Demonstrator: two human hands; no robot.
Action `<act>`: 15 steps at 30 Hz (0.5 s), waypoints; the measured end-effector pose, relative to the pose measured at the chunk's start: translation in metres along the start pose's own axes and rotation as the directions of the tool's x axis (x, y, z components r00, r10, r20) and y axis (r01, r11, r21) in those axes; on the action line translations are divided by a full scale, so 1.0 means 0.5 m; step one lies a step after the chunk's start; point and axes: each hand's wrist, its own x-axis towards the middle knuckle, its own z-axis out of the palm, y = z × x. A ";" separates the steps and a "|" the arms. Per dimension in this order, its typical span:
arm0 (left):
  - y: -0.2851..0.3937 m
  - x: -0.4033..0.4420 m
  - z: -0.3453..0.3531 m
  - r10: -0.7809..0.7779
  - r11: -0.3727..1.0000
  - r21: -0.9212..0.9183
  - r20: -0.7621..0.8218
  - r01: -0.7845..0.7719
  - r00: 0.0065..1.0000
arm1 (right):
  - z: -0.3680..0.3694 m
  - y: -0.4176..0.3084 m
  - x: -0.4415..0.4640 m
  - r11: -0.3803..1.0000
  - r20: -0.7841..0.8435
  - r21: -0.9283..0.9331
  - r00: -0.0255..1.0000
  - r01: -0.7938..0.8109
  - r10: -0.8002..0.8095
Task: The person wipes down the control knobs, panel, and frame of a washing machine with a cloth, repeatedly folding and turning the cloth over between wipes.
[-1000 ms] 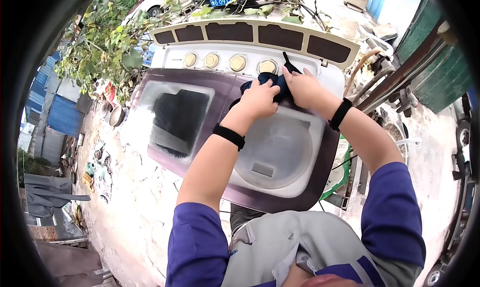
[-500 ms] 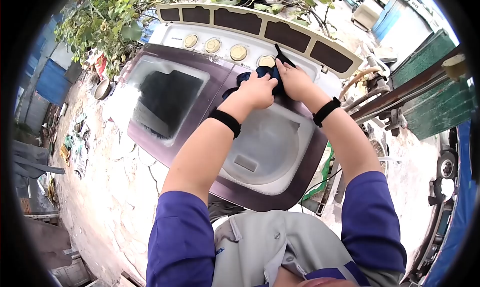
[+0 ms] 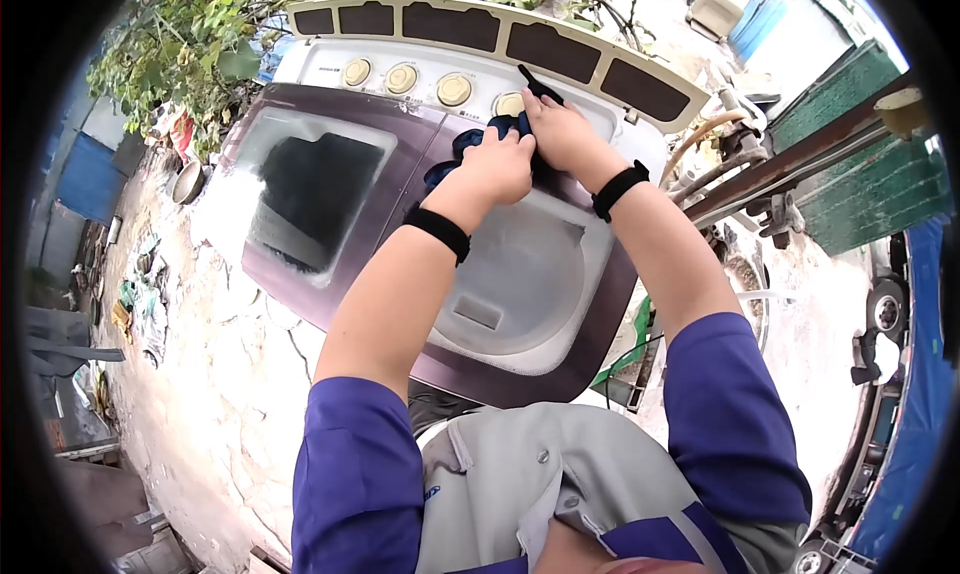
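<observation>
A twin-tub washing machine with a purple top stands before me. Bunched dark blue cloth lies at the top's back edge, below the control panel. My left hand is closed on this cloth, folds showing beyond its fingers. Close beside it, my right hand is closed on the darker, almost black end, and a narrow black tip sticks out past its fingers. That tip reaches the round cream knob farthest right. Both hands partly hide the cloth, so whether it is one piece I cannot tell.
Behind the panel rises a raised cream flap with brown panes. Leafy branches hang at the back left. Pipes and a green metal sheet stand to the right. Pale cracked ground surrounds the machine, with litter at left.
The whole view has shifted, so machine and hands appear a little farther left. Both hands stay on the cloth, and more blue folds show left of my left hand.
</observation>
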 end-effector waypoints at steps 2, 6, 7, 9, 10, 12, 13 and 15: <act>-0.001 0.001 0.004 0.021 0.999 0.026 0.003 -0.021 1.000 | 0.010 0.004 -0.008 0.999 -0.008 0.054 1.000 -0.003 0.003; -0.012 -0.015 -0.001 0.086 0.996 0.030 0.049 -0.087 0.995 | -0.085 -0.021 -0.066 0.985 0.352 0.131 0.934 -0.109 0.056; -0.014 -0.020 0.001 0.097 0.995 0.018 0.034 -0.098 0.995 | -0.067 -0.010 -0.077 0.988 0.257 0.141 0.966 -0.066 0.027; -0.010 -0.024 0.003 0.077 0.997 0.019 0.031 -0.078 0.997 | -0.020 0.004 -0.092 0.989 0.065 0.145 0.997 0.036 -0.046; -0.007 -0.025 0.000 0.066 0.998 0.021 0.029 -0.067 0.997 | -0.009 0.004 -0.084 0.991 0.033 0.129 0.999 0.029 -0.033; -0.006 -0.023 -0.005 0.058 0.998 0.021 0.064 -0.060 0.996 | 0.010 0.004 -0.069 0.995 -0.026 0.100 1.000 0.011 -0.009; -0.009 -0.014 -0.010 0.053 0.998 0.018 0.091 -0.055 0.994 | 0.017 0.012 -0.056 0.995 -0.025 0.088 0.999 0.045 -0.043; -0.002 -0.004 -0.018 0.035 0.999 0.015 0.104 -0.036 0.994 | 0.024 0.014 -0.041 0.996 -0.079 0.076 0.996 0.042 -0.036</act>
